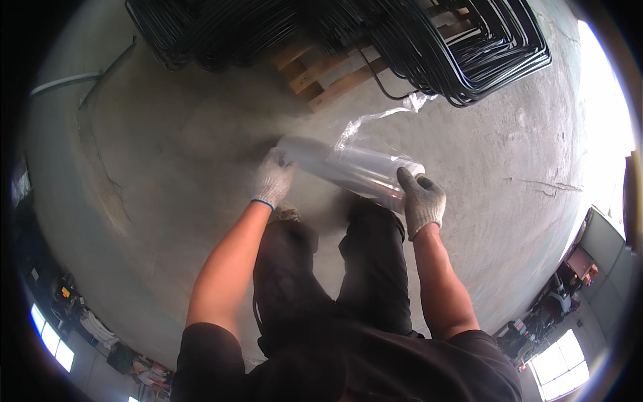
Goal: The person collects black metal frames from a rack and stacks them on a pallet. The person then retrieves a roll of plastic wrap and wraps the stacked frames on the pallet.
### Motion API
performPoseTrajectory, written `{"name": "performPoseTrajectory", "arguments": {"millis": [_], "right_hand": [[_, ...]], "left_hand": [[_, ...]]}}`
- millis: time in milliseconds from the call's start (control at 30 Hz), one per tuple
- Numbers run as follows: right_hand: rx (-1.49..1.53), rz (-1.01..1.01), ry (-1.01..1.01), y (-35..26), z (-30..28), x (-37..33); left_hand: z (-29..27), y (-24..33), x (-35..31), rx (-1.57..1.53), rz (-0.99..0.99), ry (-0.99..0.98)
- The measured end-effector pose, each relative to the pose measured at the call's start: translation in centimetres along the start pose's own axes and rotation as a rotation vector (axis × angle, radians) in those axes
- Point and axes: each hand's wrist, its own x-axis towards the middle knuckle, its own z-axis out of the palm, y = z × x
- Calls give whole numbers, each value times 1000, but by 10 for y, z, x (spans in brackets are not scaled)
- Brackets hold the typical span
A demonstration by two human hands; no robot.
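A roll of clear stretch film (pixel 362 169) is held crosswise in front of my legs, above the concrete floor. My left hand (pixel 273 175), in a white knit glove with a blue cuff edge, is closed at the roll's left end. At the right end my right hand (pixel 423 201), in a grey-coated knit glove, grips the roll near its pale core. A twisted tail of film (pixel 375 117) runs from the roll up toward a pile of bent black metal rods (pixel 462 53). The fingertips behind the roll are hidden.
More black rods (pixel 214 33) are heaped at the far left. Under the piles shows a wooden pallet (pixel 321 77), with one loose rod end curving out beside it. A pale hose (pixel 63 83) lies at the left. Cracked concrete floor (pixel 167 181) surrounds me, with clutter along the walls.
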Motion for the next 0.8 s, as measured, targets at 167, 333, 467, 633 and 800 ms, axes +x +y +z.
{"name": "performPoseTrajectory", "arguments": {"millis": [167, 333, 467, 633, 800], "right_hand": [[-24, 125, -291, -23, 23, -80], [-494, -631, -767, -41, 46, -128], [265, -70, -576, -29, 115, -169], [-214, -236, -39, -72, 102, -203], [-182, 236, -405, -114, 126, -172]], "left_hand": [[-39, 74, -112, -150, 6, -43], [-81, 142, -185, 221, 228, 53], [-126, 122, -142, 366, 303, -10], [-172, 144, -112, 556, 274, -46], [-178, 163, -91, 461, 262, -41]]}}
